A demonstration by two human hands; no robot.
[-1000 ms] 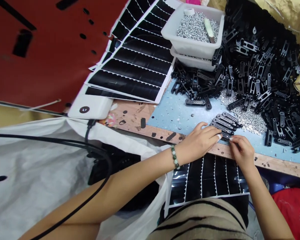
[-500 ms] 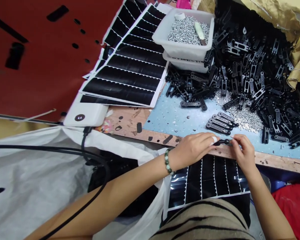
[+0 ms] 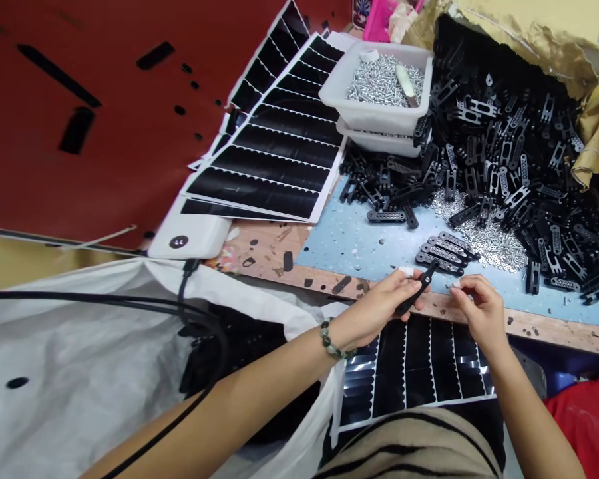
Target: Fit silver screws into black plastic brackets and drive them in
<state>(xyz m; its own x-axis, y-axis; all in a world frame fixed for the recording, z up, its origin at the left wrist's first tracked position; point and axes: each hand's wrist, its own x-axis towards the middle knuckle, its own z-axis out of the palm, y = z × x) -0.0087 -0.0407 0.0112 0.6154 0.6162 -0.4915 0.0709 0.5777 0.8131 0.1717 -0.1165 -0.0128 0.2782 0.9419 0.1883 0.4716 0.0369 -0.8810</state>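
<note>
Closed round a black plastic part (image 3: 417, 291), my left hand (image 3: 387, 303) holds it tilted over the table's front edge. My right hand (image 3: 479, 306) is a short way to the right, thumb and forefinger pinched on a tiny metallic piece too small to name. Several black perforated arms (image 3: 444, 254) lie side by side on the blue mat (image 3: 339, 249) just behind my hands. Past them is a pile of small silver hardware (image 3: 494, 246), with a big heap of black parts (image 3: 509, 153) around and behind it.
Stacked white bins (image 3: 379, 113), the upper one full of screws, stand at the back. Sheets of black stickers (image 3: 274, 146) lie left of them, over a white box (image 3: 187, 233). Another sticker sheet (image 3: 414, 366) is below the table edge. A black cable (image 3: 104, 297) crosses the left side.
My left hand has turned the black part upward and away from my right hand, which now pinches a tiny piece apart from it. The whole view has shifted slightly.
</note>
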